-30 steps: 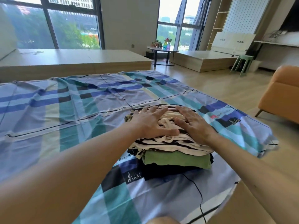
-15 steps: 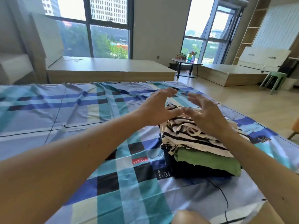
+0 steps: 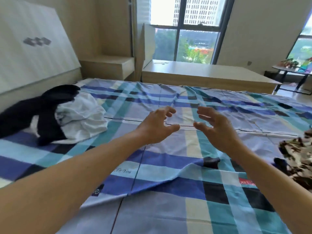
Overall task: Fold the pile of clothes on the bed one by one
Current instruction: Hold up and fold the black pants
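Dark garment [image 3: 42, 112] diagonal, draped over white garment [image 3: 82, 119]

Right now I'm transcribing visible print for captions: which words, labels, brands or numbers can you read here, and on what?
"To You": dark script on a pale stripe of the bedsheet.
"XI LIA": white letters on a red label printed on the sheet; its end is hidden.
Pale print on a dark patch of the sheet: too blurred to read.
White panel: only a grey pattern, no letters.
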A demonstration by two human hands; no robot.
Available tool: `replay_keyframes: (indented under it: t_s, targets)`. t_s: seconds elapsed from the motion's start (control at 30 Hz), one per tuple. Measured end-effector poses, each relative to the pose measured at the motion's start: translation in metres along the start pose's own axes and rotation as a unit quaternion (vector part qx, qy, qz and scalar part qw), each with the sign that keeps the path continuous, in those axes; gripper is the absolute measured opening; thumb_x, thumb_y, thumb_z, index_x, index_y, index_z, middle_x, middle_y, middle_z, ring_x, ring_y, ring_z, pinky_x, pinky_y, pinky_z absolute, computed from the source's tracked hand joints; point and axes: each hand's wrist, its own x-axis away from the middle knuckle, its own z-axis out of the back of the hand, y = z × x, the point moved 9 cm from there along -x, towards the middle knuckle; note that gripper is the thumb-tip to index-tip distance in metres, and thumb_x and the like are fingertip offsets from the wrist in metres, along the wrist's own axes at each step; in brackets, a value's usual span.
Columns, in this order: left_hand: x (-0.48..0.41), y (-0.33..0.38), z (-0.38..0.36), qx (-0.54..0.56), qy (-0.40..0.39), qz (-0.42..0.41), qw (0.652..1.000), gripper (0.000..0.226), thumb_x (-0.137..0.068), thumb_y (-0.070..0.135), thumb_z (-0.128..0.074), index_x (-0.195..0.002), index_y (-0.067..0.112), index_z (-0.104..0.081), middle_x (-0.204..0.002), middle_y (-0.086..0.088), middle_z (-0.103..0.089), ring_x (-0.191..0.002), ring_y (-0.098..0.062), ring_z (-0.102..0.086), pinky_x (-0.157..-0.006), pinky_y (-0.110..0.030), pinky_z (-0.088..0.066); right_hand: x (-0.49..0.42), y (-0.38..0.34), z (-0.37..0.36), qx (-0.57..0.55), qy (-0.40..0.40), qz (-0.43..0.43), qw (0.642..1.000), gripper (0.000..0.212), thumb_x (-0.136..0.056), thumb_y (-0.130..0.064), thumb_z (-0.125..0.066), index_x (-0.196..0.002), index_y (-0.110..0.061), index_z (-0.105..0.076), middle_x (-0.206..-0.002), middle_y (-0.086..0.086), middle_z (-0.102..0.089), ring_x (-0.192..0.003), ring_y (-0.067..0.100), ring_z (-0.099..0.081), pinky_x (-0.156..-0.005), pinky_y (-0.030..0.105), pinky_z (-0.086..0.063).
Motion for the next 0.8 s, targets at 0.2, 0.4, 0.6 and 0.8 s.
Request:
replay_keyframes:
  t_s: [0.2,0.4,0.6,0.8]
  targets:
    - [0.033,-0.102,0.042,-0.036,0.009,0.084,0.996,0.052,-0.089,0.034,-0.073,-0.134,0.016,-0.056,-0.132,-0.003,-0.059,-0.121,-0.017,-0.055,-0.099,-0.025,-0.041,-0.017,-0.018,-0.106,-0.063,-0.051,0.008,0.997,0.050,-0.087,-0.012,-0.076,-0.131,-0.025,-0.058,-0.132,-0.003,-0.063,-0.121,0.014,-0.062,-0.107,0.043,-0.048]
    - [0.057,-0.207,0.062,-0.097,-0.010,0.185,0.978,0.051,-0.089,0.040,-0.071,-0.132,0.015,-0.057,-0.138,-0.007,-0.053,-0.129,-0.023,-0.050,-0.109,-0.035,-0.040,-0.027,-0.026,-0.186,-0.078,-0.117,-0.014,0.990,0.054,-0.087,-0.009,-0.076,-0.136,-0.017,-0.056,-0.134,-0.002,-0.061,-0.124,0.017,-0.060,-0.107,0.043,-0.047]
    - [0.083,-0.311,0.085,-0.228,-0.029,0.296,0.927,0.054,-0.089,0.047,-0.066,-0.134,0.020,-0.053,-0.140,-0.007,-0.045,-0.133,-0.029,-0.040,-0.108,-0.043,-0.040,-0.034,-0.033,-0.237,-0.051,-0.169,0.001,0.984,0.056,-0.088,-0.013,-0.075,-0.138,-0.020,-0.053,-0.137,-0.004,-0.059,-0.125,0.013,-0.057,-0.104,0.037,-0.047]
    - [0.112,-0.382,0.132,-0.316,0.052,0.382,0.867,0.055,-0.094,0.054,-0.051,-0.135,0.017,-0.050,-0.144,-0.011,-0.037,-0.131,-0.034,-0.034,-0.103,-0.046,-0.040,-0.041,-0.027,-0.266,-0.042,-0.195,0.007,0.980,0.056,-0.087,-0.015,-0.075,-0.136,-0.026,-0.052,-0.138,-0.002,-0.058,-0.125,0.016,-0.057,-0.107,0.045,-0.046]
